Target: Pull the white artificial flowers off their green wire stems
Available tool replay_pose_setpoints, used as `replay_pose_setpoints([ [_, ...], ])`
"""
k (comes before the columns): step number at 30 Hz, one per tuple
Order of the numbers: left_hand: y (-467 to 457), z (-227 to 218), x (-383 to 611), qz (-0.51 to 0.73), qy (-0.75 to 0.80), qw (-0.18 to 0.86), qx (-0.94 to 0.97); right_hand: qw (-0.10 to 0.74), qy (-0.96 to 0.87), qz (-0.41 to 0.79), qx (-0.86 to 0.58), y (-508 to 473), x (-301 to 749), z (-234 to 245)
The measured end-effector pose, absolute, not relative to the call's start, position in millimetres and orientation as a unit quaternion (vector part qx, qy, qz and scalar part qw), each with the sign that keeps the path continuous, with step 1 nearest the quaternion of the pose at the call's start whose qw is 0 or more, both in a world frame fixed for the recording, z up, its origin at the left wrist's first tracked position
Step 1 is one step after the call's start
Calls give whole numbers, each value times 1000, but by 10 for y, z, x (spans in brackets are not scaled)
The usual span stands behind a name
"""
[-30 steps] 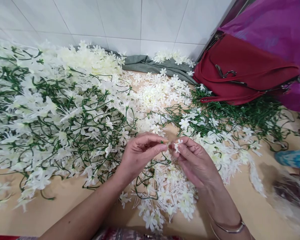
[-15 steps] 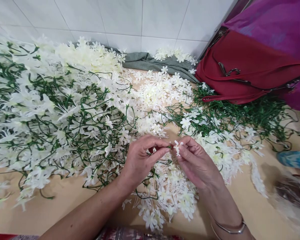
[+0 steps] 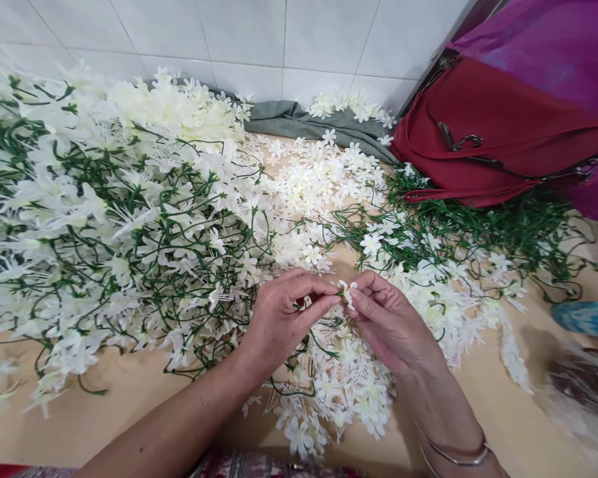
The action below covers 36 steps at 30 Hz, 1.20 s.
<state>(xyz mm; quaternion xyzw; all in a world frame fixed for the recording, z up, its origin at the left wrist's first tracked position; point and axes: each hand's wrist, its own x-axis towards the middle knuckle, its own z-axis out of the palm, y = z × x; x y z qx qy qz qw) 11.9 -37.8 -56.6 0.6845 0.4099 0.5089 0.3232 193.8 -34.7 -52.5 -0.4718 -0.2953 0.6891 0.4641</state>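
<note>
One small, white, star-petalled artificial flower [image 3: 349,295], pinched between fingertips of our right hand [image 3: 397,324]. One thin, green, plastic-looking stem tip [image 3: 340,293], pinched in our left hand [image 3: 283,320], just left of the flower, pointing rightward at it; whether they touch, we cannot tell.

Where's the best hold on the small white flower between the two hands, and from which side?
Pinch the flower by its petals from the right, where the right hand has it. The petals splay outward, offering thin edges, and the green stem in the left hand meets it from the left, so that side is probably best left free.
</note>
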Motion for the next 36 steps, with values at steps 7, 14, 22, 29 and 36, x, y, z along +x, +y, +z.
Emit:
replay_pose_setpoints([
  [7, -378, -628, 101, 478, 415, 290, 717, 440, -341, 665, -497, -352, 1925, -541],
  [14, -383, -686, 87, 467, 405, 269, 738, 424, -377, 648, -508, -342, 1921, -522],
  [22, -410, -694, 158, 463, 432, 344, 694, 431, -324, 696, -475, -328, 1972, -483],
  [29, -411, -688, 173, 452, 456, 374, 669, 426, -317, 699, -478, -321, 2035, -475],
  [36, -399, -642, 154, 440, 455, 393, 667, 407, -346, 686, -494, -318, 2000, -470],
])
